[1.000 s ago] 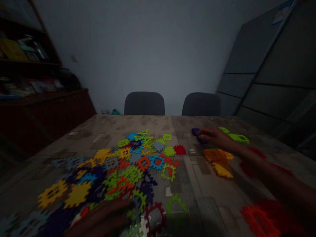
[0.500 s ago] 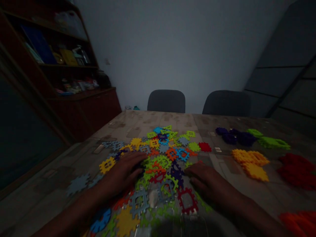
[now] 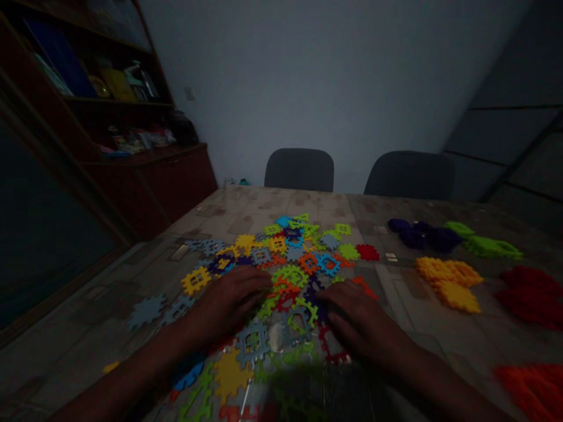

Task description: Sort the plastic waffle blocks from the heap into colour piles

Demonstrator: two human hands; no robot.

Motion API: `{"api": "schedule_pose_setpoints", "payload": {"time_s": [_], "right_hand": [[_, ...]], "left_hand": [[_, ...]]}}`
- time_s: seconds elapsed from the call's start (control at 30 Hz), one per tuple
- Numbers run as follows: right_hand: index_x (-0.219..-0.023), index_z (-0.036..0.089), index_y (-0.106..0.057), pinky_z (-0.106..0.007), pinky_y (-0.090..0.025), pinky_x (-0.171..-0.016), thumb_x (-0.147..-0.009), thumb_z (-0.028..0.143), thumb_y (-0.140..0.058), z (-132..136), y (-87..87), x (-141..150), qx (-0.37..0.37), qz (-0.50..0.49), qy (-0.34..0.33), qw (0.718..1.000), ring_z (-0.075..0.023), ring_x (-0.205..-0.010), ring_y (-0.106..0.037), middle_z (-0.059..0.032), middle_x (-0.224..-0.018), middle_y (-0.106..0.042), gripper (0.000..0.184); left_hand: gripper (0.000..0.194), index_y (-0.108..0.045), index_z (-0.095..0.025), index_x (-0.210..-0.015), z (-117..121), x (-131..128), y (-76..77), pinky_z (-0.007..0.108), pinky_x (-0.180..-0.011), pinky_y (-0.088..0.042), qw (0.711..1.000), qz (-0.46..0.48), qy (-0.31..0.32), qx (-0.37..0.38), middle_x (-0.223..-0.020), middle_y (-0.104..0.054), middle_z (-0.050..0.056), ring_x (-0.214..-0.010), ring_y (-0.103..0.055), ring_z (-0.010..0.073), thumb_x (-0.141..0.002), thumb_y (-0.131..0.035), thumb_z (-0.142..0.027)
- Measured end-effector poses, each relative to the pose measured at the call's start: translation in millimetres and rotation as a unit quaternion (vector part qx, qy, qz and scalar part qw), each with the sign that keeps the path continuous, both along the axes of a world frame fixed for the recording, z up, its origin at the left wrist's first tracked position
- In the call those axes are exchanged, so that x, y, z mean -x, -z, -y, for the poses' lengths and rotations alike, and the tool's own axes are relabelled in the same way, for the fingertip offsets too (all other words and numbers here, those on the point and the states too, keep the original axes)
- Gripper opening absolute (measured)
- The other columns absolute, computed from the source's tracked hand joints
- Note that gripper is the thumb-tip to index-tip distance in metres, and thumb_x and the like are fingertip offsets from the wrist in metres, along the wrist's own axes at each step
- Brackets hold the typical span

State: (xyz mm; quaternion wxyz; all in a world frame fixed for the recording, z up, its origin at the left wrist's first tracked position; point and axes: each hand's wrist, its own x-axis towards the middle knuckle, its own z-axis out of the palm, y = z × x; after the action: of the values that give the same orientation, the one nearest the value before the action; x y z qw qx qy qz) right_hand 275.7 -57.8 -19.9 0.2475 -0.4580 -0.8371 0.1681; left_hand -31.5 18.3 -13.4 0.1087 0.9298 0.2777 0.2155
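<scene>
Flat, notched plastic building pieces in several colours lie in a loose heap in front of me. My left hand (image 3: 235,296) rests low on the heap's left side, fingers reaching right over a light-green piece (image 3: 290,275); its palm side is hidden. My right hand (image 3: 354,313) is at the heap's right edge, fingertips at a dark purple piece (image 3: 313,288) and partly over a dark red square frame piece (image 3: 332,347). Neither hand shows a piece gripped. Between them lie a red piece (image 3: 285,298) and a grey window piece (image 3: 253,343).
On the right, pieces sit in colour groups: purple (image 3: 413,235), green (image 3: 490,246), yellow (image 3: 457,293), red (image 3: 530,293) and orange (image 3: 534,387). Two chairs (image 3: 299,170) stand behind the table (image 3: 237,205). A shelf cabinet (image 3: 176,181) is at the left.
My right hand has shifted left onto the purple piece and now covers part of the dark red frame. An orange piece shows behind it. My left hand has moved slightly right; the view tilted down.
</scene>
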Motion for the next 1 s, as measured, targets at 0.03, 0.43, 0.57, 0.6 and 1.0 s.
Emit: {"api": "schedule_pose_setpoints", "payload": {"time_s": [0.03, 0.43, 0.57, 0.6, 1.0], "right_hand": [[-0.131, 0.023, -0.054, -0.046, -0.044, -0.098, -0.091, 0.019, -0.055, 0, 0.6, 5, 0.002, 0.014, -0.010, 1.000, -0.0278, -0.112, -0.055, -0.0115, -0.125, -0.062, 0.040], [-0.126, 0.018, -0.054, -0.055, -0.037, -0.103, -0.073, 0.027, -0.075, -1, 14.0, 21, 0.015, 0.048, 0.004, 0.999, -0.0355, -0.115, -0.051, -0.0146, -0.123, -0.060, 0.058], [-0.128, 0.021, -0.053, -0.050, -0.042, -0.101, -0.077, 0.023, -0.068, 5, 0.5, 4, 0.011, 0.030, 0.006, 0.999, -0.0324, -0.114, -0.054, -0.0136, -0.123, -0.062, 0.053], [-0.132, 0.022, -0.051, -0.050, -0.041, -0.103, -0.079, 0.023, -0.067, 8, -2.6, -4, 0.012, 0.028, 0.012, 0.999, -0.0323, -0.118, -0.053, -0.0137, -0.127, -0.061, 0.055], [-0.138, 0.033, -0.050, -0.042, -0.051, -0.090, -0.086, 0.019, -0.064, 79, -22.4, -56, 0.124, 0.013, -0.074, 0.989, -0.0272, -0.110, -0.059, -0.0084, -0.121, -0.065, 0.056]], "left_hand": [[0.030, -0.058, -0.025, -0.127, 3, -2, -1.6, 0.039, -0.103, -0.048, 1.000, -0.006, 0.008, 0.009, -0.128, -0.059, 0.008, -0.119, -0.055, 0.0232, -0.107, -0.036, -0.034], [0.057, -0.050, -0.023, -0.131, 43, -45, 8.1, 0.069, -0.118, -0.017, 0.996, -0.075, -0.034, 0.046, -0.146, -0.044, 0.011, -0.139, -0.035, 0.0342, -0.083, -0.080, -0.036], [0.028, -0.057, -0.025, -0.115, 42, -42, 4.8, 0.068, -0.118, -0.017, 0.995, -0.083, -0.031, 0.038, -0.145, -0.046, 0.007, -0.138, -0.036, 0.0309, -0.089, -0.067, -0.020], [0.026, -0.057, -0.026, -0.115, 41, -40, 4.7, 0.069, -0.117, -0.017, 0.996, -0.081, -0.032, 0.031, -0.145, -0.046, 0.006, -0.138, -0.036, 0.0308, -0.091, -0.063, -0.018], [0.024, -0.062, -0.026, -0.117, 27, -17, -16.1, 0.036, -0.098, -0.049, 0.993, 0.032, 0.034, 0.113, -0.121, -0.062, 0.006, -0.113, -0.057, 0.0217, -0.105, -0.042, -0.031]]}}
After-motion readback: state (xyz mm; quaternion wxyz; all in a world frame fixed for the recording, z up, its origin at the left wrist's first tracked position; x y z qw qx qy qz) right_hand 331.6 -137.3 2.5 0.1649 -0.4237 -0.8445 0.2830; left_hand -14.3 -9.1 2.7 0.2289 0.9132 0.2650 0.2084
